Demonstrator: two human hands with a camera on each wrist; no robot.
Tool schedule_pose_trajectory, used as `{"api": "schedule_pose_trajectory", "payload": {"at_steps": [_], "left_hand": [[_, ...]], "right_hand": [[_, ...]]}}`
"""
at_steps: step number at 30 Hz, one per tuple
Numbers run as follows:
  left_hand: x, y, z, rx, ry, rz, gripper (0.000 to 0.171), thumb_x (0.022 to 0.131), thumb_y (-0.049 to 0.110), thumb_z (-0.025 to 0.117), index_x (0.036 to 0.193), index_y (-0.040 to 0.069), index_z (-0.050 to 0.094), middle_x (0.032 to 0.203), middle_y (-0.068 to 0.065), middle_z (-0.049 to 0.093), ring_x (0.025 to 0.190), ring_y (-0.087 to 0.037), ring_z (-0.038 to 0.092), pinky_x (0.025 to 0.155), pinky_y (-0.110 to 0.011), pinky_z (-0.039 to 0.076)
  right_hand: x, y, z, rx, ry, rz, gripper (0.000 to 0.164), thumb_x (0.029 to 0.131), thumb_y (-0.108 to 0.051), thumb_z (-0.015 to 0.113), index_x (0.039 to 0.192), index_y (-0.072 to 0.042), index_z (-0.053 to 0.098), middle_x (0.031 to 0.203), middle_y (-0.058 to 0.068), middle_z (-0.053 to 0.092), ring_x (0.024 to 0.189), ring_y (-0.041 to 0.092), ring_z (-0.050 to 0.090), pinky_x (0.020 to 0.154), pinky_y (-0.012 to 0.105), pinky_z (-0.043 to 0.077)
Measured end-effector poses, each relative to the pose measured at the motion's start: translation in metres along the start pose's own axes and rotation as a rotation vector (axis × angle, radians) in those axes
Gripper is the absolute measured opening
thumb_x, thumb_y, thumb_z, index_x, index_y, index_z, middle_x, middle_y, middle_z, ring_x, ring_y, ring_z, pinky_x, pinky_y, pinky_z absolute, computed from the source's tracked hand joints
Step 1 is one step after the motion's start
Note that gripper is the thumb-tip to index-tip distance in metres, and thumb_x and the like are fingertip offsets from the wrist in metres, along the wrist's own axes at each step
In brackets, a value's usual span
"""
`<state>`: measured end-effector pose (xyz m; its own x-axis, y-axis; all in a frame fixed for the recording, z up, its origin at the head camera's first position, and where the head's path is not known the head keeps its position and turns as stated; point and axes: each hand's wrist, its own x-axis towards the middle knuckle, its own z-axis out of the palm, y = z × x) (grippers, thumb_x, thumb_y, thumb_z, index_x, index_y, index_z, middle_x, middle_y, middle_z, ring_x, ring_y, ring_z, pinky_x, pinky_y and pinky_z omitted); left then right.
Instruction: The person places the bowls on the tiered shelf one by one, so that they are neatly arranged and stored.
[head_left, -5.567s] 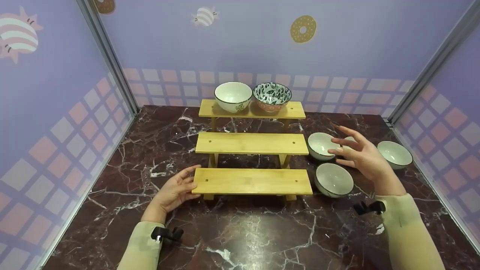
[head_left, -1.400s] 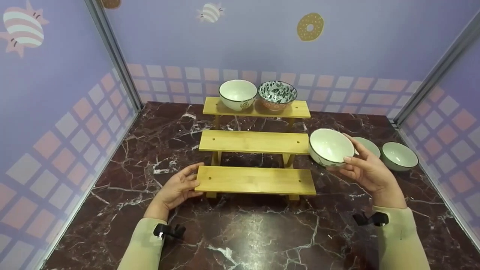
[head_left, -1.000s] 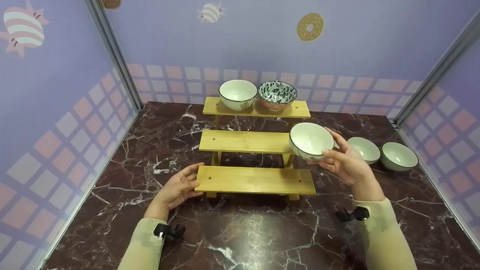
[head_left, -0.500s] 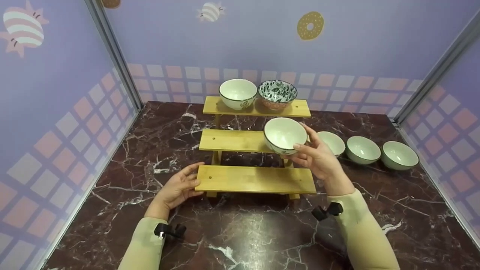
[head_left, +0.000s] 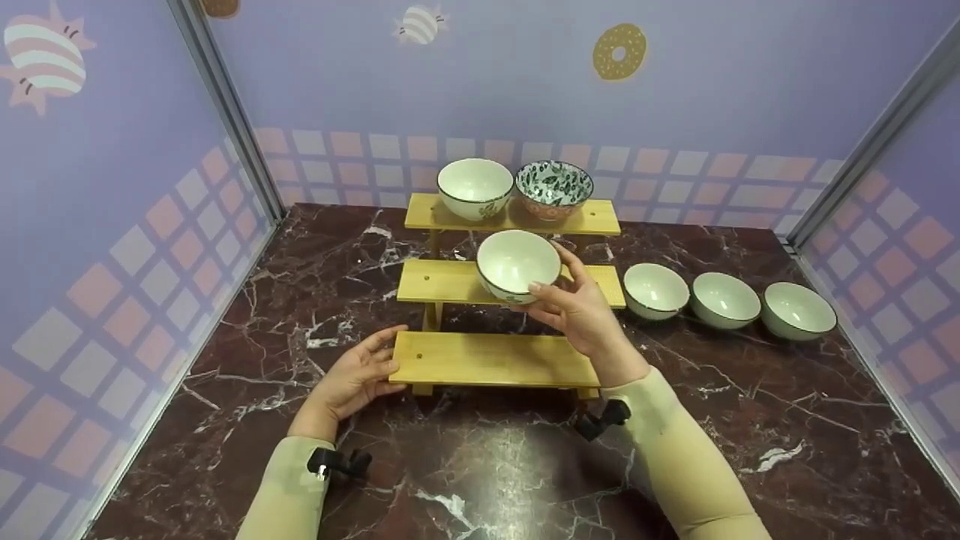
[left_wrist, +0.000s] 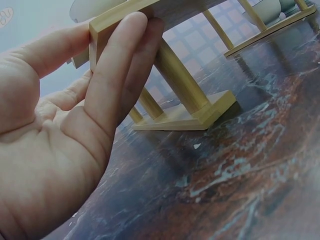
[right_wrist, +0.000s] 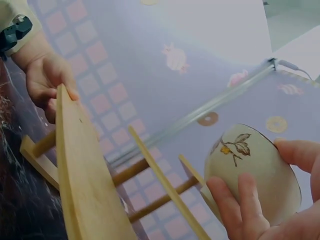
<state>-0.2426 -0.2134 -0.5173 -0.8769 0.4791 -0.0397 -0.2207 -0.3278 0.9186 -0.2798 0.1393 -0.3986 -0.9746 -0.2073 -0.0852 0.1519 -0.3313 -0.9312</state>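
Observation:
My right hand (head_left: 581,311) pinches a white bowl (head_left: 517,262) by its dark rim, thumb at the near side, fingers around the outer wall. In the head view the bowl overlaps the middle step of a three-step wooden shelf stand (head_left: 465,360). The right wrist view shows a brown branch with a yellow flower on the bowl's outside (right_wrist: 240,150). My left hand (head_left: 358,379) grips the left end of the lowest step; in the left wrist view its thumb and fingers (left_wrist: 120,65) clasp the board's end. On the top step sit a white bowl (head_left: 474,187) and a dark leaf-patterned bowl (head_left: 555,187).
Right of the stand, a row of three pale bowls stands on the dark marbled table: a near bowl (head_left: 655,291), a middle bowl (head_left: 724,300) and a far-right bowl (head_left: 799,310). Lilac panels (head_left: 480,75) with metal corner posts enclose the table on the back and both sides.
My right hand, reaching over the bowls at first, has picked up a white bowl and carried it left, over the middle step. My left hand keeps its grip on the stand.

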Motion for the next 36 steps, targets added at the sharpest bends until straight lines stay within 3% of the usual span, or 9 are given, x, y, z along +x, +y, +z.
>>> {"api": "schedule_pose_trajectory", "payload": {"at_steps": [5,16,28,33,36], "left_hand": [[-0.001,0.0,0.0,-0.006,-0.005,0.004,0.074,0.102,-0.003,0.056,0.164,0.003,0.015,0.13,-0.004,0.065,0.098,-0.018,0.075,0.08,-0.027,0.065],[-0.001,-0.001,-0.002,0.007,-0.009,0.005,0.072,0.103,-0.003,0.055,0.163,0.003,0.016,0.131,-0.003,0.064,0.098,-0.018,0.074,0.081,-0.027,0.065],[-0.001,0.0,-0.001,-0.003,-0.014,0.004,0.073,0.103,-0.004,0.053,0.163,0.003,0.013,0.132,-0.004,0.063,0.097,-0.017,0.073,0.081,-0.027,0.065],[-0.001,0.0,0.0,-0.006,-0.011,0.006,0.074,0.102,-0.004,0.054,0.163,0.002,0.014,0.131,-0.004,0.064,0.097,-0.017,0.074,0.081,-0.027,0.065],[-0.001,0.0,0.0,-0.008,-0.01,0.007,0.073,0.102,-0.004,0.054,0.163,0.003,0.015,0.131,-0.004,0.064,0.097,-0.017,0.074,0.081,-0.027,0.065]], "right_hand": [[0.008,0.012,0.019,-0.029,0.038,-0.021,0.084,0.094,0.003,0.065,0.163,-0.026,0.026,0.153,0.024,0.036,0.086,0.026,0.074,0.079,0.033,0.066],[0.02,0.028,0.048,0.019,0.071,-0.028,0.087,0.094,0.004,0.068,0.164,-0.025,0.025,0.152,0.026,0.036,0.092,0.029,0.072,0.087,0.041,0.066],[0.025,0.033,0.054,0.021,0.107,-0.013,0.086,0.093,0.002,0.07,0.162,-0.026,0.028,0.151,0.025,0.038,0.099,0.033,0.069,0.085,0.038,0.066],[0.025,0.033,0.054,-0.014,0.126,0.004,0.085,0.093,-0.001,0.072,0.162,-0.029,0.029,0.153,0.024,0.04,0.095,0.028,0.069,0.08,0.032,0.066],[0.025,0.032,0.054,-0.032,0.126,0.008,0.086,0.093,-0.002,0.073,0.162,-0.03,0.028,0.153,0.024,0.04,0.091,0.026,0.07,0.084,0.036,0.066]]}}
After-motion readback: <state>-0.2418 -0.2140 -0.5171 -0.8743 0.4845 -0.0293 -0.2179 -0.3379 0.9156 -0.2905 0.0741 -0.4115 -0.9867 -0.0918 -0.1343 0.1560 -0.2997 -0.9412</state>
